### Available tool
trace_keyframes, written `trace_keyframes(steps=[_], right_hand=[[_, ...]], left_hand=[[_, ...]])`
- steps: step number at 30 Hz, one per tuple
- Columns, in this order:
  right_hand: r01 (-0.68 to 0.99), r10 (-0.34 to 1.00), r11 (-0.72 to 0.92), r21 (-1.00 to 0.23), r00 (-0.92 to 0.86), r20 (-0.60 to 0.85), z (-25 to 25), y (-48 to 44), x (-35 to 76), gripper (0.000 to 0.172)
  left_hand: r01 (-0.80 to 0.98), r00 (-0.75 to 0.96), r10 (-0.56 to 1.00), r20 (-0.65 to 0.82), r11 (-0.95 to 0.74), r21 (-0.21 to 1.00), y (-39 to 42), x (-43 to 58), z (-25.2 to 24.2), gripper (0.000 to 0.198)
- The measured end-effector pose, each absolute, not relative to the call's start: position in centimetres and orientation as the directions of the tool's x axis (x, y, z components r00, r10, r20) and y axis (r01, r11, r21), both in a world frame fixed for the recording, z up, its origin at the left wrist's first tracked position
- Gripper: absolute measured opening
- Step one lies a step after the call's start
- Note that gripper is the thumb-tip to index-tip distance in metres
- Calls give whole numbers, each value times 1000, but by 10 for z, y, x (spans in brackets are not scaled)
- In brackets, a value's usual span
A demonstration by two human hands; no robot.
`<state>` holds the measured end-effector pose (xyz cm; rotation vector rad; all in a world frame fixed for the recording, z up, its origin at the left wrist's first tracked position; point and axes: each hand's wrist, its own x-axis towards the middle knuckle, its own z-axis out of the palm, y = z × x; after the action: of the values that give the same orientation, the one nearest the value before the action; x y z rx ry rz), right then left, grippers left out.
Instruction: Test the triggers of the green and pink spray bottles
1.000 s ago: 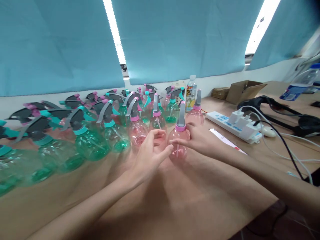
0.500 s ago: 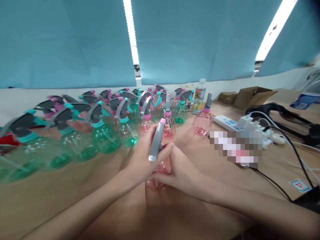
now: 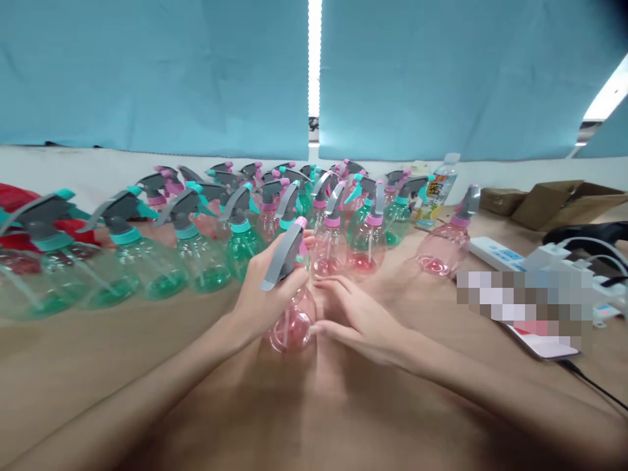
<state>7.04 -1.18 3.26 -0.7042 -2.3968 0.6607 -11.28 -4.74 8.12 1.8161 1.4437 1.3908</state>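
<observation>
A pink see-through spray bottle (image 3: 293,327) with a grey trigger head and pink nozzle is upright in front of me. My left hand (image 3: 258,288) is closed around its neck and trigger head. To the right of the bottle, my right hand (image 3: 366,324) has its fingers stretched out, the thumb tip close to the bottle's side; whether it touches I cannot tell. Just beyond my hands stand a pink spray bottle (image 3: 364,252) and another pink spray bottle (image 3: 330,245). A green spray bottle (image 3: 245,245) is behind my left hand.
More spray bottles, green and pink, fill the back and left of the table (image 3: 196,373). To the right are a lone pink spray bottle (image 3: 444,245), a drink bottle (image 3: 439,190), a cardboard box (image 3: 564,204), a power strip (image 3: 495,252) and a phone (image 3: 549,343) with a cable.
The view has turned left. My right hand has loosened from the pink spray bottle and opened beside it, while my left hand keeps its hold on the neck.
</observation>
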Motion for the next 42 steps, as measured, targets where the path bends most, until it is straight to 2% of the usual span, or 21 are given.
trace_keyframes(steps=[3,7,13,17,26,37,42], right_hand=[[359,565,792,-494,-736,372,13,0,80,47],[372,537,818,-438,-766,353,-8,10,89,50],[422,558,803,-420,-779,284,-13,12,92,63],[420,559,800,-429,-781,277,-13,12,92,63],[413,559,801,-434,-775,294,-13,11,91,59],[427,561,802,-419,-778,281,-13,11,91,60],[417,562,803,-426,-768,306,-13,11,91,57]], left_hand=[[455,-20,906,424,-369,810,-45,-121,83,45],[414,44,921,388,-370,832,-45,-125,83,48],[361,31,945,325,-313,878,-47,-125,81,45],[364,-10,953,303,-278,889,-47,-125,81,41],[380,-25,937,350,-315,870,-46,-120,88,39],[405,-5,942,335,-305,862,-47,-115,87,32],[415,-34,941,336,-292,862,-47,-113,83,17]])
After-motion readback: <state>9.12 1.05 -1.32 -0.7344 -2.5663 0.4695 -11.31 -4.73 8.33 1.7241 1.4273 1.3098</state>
